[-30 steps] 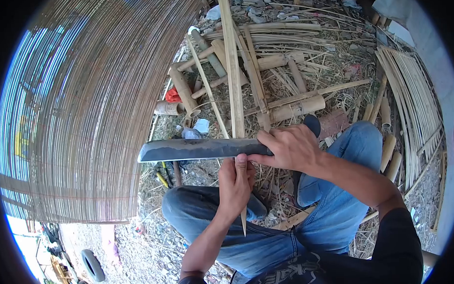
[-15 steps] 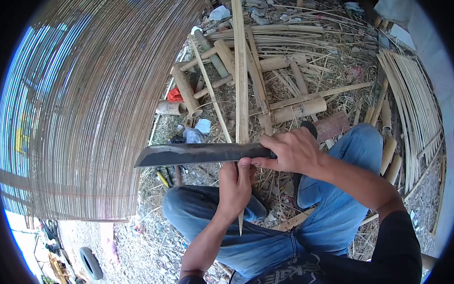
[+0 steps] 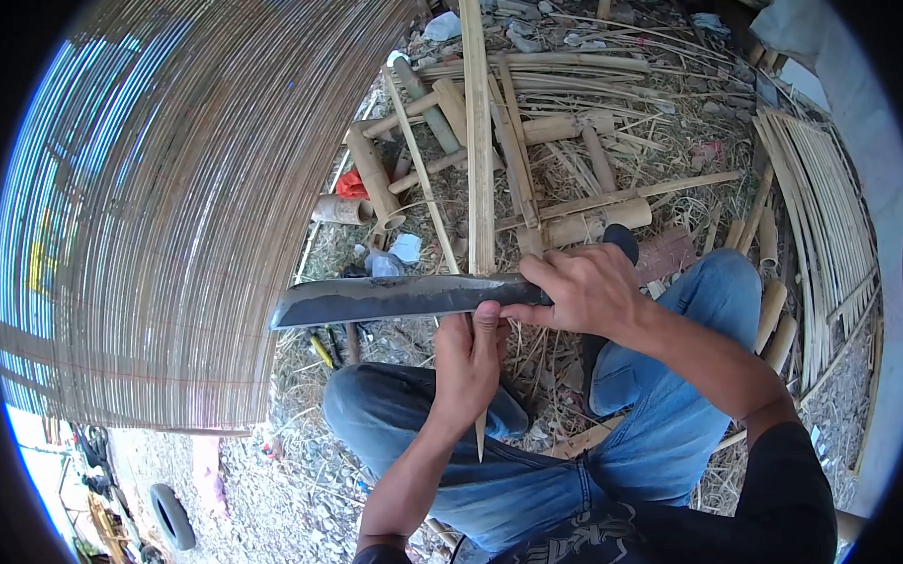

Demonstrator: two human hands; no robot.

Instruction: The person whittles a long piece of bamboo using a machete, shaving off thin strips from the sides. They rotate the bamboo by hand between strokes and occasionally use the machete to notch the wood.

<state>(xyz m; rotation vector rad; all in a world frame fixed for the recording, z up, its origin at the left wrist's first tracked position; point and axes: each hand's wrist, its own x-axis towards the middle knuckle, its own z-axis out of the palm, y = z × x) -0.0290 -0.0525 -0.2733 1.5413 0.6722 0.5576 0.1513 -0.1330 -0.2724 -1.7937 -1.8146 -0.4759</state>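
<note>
My right hand [image 3: 589, 292] is wrapped round the dark handle of a machete, whose long blade [image 3: 383, 302] reaches leftward across the middle of the view. Under the blade runs a long split bamboo strip [image 3: 479, 152], pointing away from me. My left hand [image 3: 467, 366] grips that strip close to its near end, thumb up against the blade's lower edge. A narrow pointed tip of the strip [image 3: 481, 445] shows below the left hand, over my lap. The blade hides the part of the strip it crosses.
A hanging slatted bamboo blind [image 3: 190, 192] fills the left side. Ahead lie a bamboo frame [image 3: 373, 175], loose strips [image 3: 563, 64] and litter on straw-covered ground. Bundled slats [image 3: 817, 210] lean at right. A tyre [image 3: 172, 516] lies lower left; my jeans-clad legs [image 3: 407, 423] are folded close.
The machete's handle end has risen slightly with my right hand, tilting the blade a little. My left hand stays on the strip, and the view has shifted slightly.
</note>
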